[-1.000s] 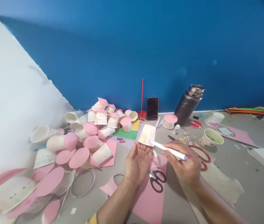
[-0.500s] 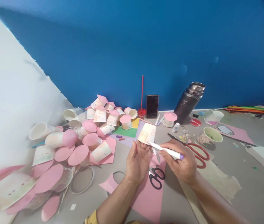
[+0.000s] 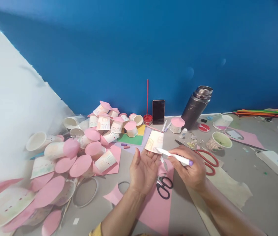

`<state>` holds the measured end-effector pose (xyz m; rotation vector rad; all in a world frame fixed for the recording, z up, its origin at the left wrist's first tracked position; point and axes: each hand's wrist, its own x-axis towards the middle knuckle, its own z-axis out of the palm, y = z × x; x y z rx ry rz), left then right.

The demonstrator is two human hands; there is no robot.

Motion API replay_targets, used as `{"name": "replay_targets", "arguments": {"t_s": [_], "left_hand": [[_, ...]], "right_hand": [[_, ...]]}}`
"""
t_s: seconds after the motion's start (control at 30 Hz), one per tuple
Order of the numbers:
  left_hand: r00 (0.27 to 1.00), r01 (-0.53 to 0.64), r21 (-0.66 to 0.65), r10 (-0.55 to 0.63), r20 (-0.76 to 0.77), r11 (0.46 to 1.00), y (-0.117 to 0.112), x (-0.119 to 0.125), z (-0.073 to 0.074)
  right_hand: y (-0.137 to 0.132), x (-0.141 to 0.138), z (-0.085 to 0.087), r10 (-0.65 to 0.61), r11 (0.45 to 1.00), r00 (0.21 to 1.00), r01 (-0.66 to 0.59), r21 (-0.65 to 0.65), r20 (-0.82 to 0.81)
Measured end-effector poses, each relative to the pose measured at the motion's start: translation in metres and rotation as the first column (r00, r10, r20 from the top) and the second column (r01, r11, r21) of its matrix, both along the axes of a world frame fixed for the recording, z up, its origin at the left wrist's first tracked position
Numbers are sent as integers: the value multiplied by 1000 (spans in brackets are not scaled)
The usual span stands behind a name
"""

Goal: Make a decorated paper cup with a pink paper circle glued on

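Note:
My left hand (image 3: 143, 170) holds an upside-down paper cup (image 3: 155, 142) by its rim, fingertips curled under it, palm facing up. My right hand (image 3: 190, 170) grips a white marker with a purple end (image 3: 175, 156); its tip touches the lower edge of the cup. Faint orange drawing shows on the cup's side. Black-handled scissors (image 3: 163, 187) lie on a pink paper sheet (image 3: 157, 209) just below both hands.
A heap of paper cups with pink paper circles (image 3: 80, 154) fills the left. A dark phone (image 3: 158, 111), a red pot with a stick (image 3: 148, 118) and a steel flask (image 3: 196, 106) stand by the blue wall. Red scissors (image 3: 209, 159), a green-lined cup (image 3: 218, 141) and coloured sticks (image 3: 266, 114) lie right.
Both hands and the cup have shifted slightly left and up in view. The marker tip stays at the cup's lower edge.

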<state>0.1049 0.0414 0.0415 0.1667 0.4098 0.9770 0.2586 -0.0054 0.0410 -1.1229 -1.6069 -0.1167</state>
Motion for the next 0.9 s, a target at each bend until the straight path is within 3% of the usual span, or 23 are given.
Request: {"name": "replay_targets", "arguments": {"t_s": [0.9], "left_hand": [[991,68,-164,-47,128,984,7,-8,-5]], "right_hand": [[0,8,-5,-41,999,998,41,-11,-47]]}}
